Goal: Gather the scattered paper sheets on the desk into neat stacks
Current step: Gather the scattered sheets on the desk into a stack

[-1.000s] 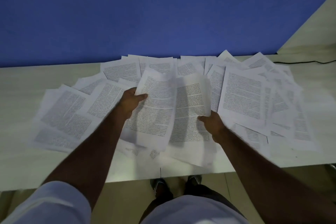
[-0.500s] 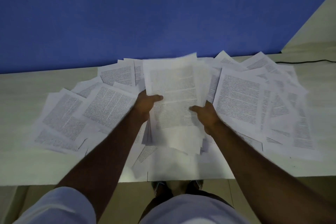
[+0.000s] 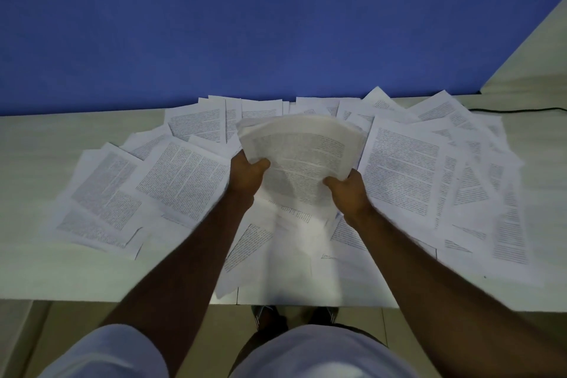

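Your left hand (image 3: 245, 176) and right hand (image 3: 348, 192) grip a bent bundle of sheets (image 3: 302, 159), thumbs on top; loose sheets (image 3: 181, 181) lie beside both hands on the desk (image 3: 40, 144).

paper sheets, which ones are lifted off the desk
The bundle in the middle, gripped by the left hand and right hand and bowed upward. All other sheets lie flat on the desk.

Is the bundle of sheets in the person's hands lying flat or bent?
Bent. The bundle arches upward between the left hand and right hand, which grip its sides; its far edge curves above the desk.
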